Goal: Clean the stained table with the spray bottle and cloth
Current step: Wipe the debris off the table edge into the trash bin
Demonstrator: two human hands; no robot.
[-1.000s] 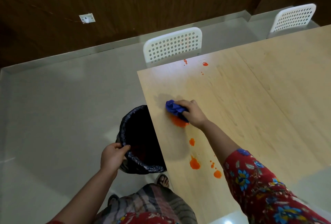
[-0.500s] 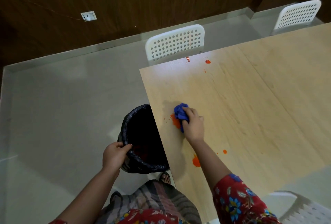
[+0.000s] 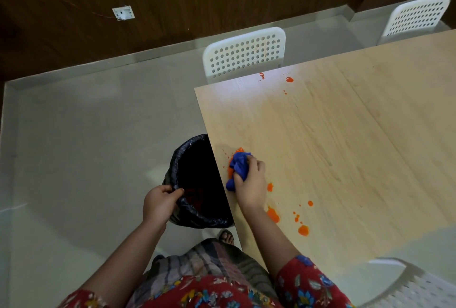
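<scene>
pale wood tabletop fills the right of the view, and at its left edge the right hand has its fingers curled tight round a bunched blue cloth, pressing it on the board. an orange stain shows just beyond the cloth, touching it. more orange blots lie near the wrist, and small drops sit well beyond the hand by the far edge. just left of the cloth, below the table edge, stands a black-lined bin; the left hand pinches its near rim between thumb and fingers. a white perforated chair stands at the far edge.
</scene>
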